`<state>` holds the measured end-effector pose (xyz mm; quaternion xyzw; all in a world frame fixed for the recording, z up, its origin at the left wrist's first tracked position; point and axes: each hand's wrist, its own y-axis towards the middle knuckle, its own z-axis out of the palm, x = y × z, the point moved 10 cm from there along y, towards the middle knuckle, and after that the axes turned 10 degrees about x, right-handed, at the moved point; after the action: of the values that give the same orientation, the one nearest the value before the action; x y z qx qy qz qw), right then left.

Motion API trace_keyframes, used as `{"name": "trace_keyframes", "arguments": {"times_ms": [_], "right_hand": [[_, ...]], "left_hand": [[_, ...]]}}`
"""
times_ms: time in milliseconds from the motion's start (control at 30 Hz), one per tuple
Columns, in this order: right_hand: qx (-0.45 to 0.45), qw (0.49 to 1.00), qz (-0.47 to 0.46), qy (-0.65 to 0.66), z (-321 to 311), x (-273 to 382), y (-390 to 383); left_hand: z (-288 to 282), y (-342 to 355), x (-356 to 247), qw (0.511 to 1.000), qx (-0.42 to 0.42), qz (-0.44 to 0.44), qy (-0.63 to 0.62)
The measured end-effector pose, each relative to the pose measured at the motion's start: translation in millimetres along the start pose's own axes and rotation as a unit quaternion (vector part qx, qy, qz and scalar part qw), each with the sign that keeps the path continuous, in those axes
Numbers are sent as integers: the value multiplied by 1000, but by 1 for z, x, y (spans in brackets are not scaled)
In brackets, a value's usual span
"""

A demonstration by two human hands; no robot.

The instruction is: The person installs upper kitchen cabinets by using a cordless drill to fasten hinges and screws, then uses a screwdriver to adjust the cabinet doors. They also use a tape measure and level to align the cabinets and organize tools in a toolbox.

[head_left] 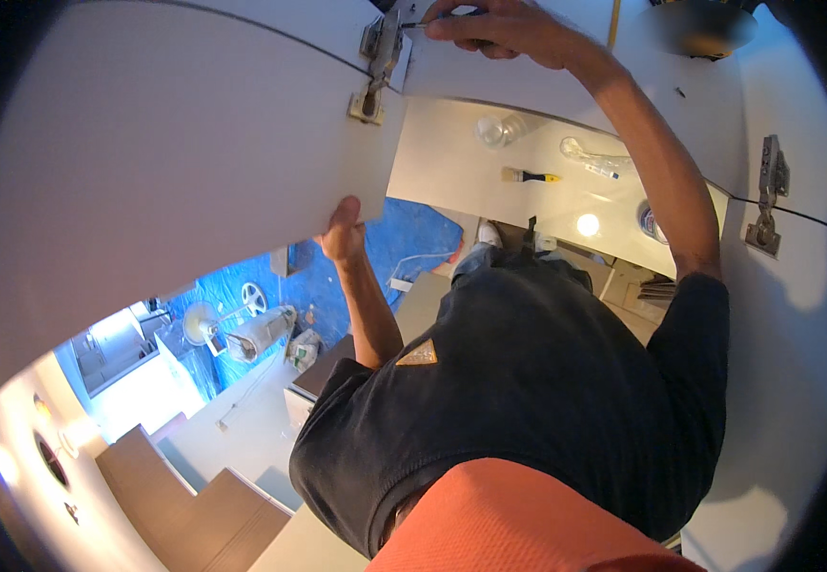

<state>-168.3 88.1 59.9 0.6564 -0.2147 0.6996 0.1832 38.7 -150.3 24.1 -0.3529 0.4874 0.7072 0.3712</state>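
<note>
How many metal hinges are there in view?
2. One hinge is at the upper right of the white door, near the right hand; the second hinge is toward the picture's right side. Others may be hidden.

Blue sheeting below; brown panels, glowing light at left.

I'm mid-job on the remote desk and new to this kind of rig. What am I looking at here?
There's no machine: these are a person's two bare hands. The one picture comes from a wide fisheye camera on the person's head, looking down, so straight edges bend near the rim. The left hand holds a white panel by its edge. The right hand holds what looks like a slim tool, its tip near a metal hinge. On the pale surface are a paintbrush and a clear container.
</note>
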Motion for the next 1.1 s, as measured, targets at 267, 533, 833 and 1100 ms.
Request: {"name": "trace_keyframes", "arguments": {"times_ms": [267, 533, 833, 1100], "right_hand": [[-133, 984, -54, -104, 1, 8, -41], [-348, 928, -133, -22, 3, 6, -125], [-492, 833, -247, -58, 29, 41, -171], [-522, 801, -274, -107, 58, 57, -166]], "left_hand": [[8, 0, 1, 997, 8, -34, 62], [152, -1, -26, 937, 51, 203, 280], [181, 15, -6, 879, -132, 309, 339], [192, 30, 10, 864, -158, 299, 372]]}}
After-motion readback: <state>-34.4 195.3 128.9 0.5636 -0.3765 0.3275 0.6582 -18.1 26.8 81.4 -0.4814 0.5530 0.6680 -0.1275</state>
